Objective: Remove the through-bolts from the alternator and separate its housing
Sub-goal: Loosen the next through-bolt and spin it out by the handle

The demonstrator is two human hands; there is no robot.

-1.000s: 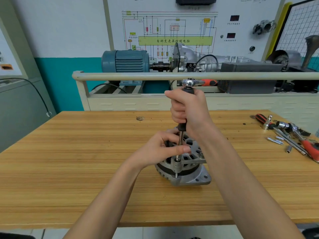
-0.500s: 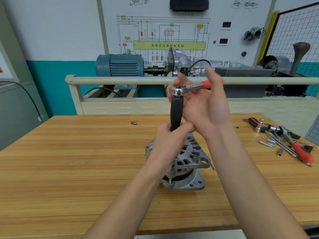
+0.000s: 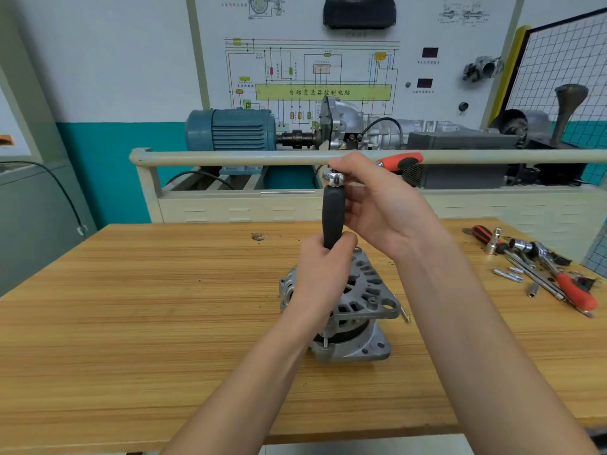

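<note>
Alternator [image 3: 358, 310] upright at frame centre on the workbench [image 3: 131, 323]. My left hand [image 3: 323, 267] wraps the black driver handle [image 3: 333, 218] above it. My right hand [image 3: 384, 208], fingers loosely curled, holds the ratchet [image 3: 399, 161] at top.

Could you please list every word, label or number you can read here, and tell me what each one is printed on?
"自动变速器控制电脑": on the green band of the wiring diagram on the white wall panel.
Small captions around the diagram, under the two dark displays and beside the drawings along the panel's top: too small and blurred to read.
Alternator, driver's black grip, tools on the table: no readable text.
</note>
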